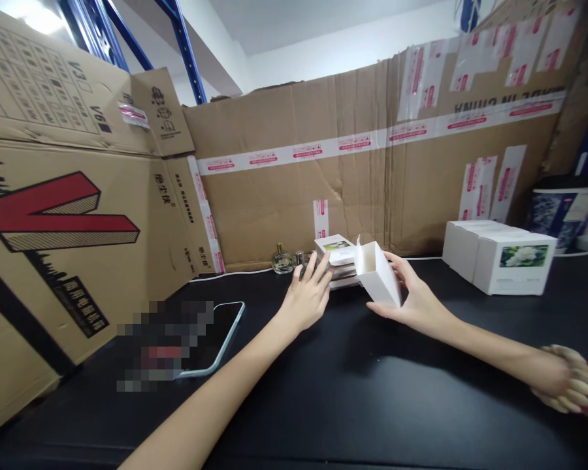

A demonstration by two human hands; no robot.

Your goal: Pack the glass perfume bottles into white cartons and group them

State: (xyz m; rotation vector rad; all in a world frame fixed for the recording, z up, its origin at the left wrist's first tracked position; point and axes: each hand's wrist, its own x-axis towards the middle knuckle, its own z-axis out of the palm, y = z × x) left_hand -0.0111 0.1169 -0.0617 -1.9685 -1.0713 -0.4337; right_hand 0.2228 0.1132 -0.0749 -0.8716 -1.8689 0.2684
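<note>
My right hand (416, 297) grips a small white box (379, 277), held tilted above the black table. The box's top stands open, with a flap raised, and its inside looks bare as far as I can see. My left hand (306, 297) reaches forward with fingers apart. Just beyond those fingers is a small dark-capped bottle (300, 258), partly hidden; whether they touch it I cannot tell. To its left stands a clear glass perfume bottle (283, 261) with a gold cap. A stack of flat white boxes (337, 251) lies between my hands, partly covered by them.
White boxes with a flower picture (522, 261) stand in a row at the right. Behind them is a blue patterned cup (558, 212). A phone in a light-blue case (231, 336) lies at left, partly blurred. Taped cardboard (274, 202) walls the back and left side.
</note>
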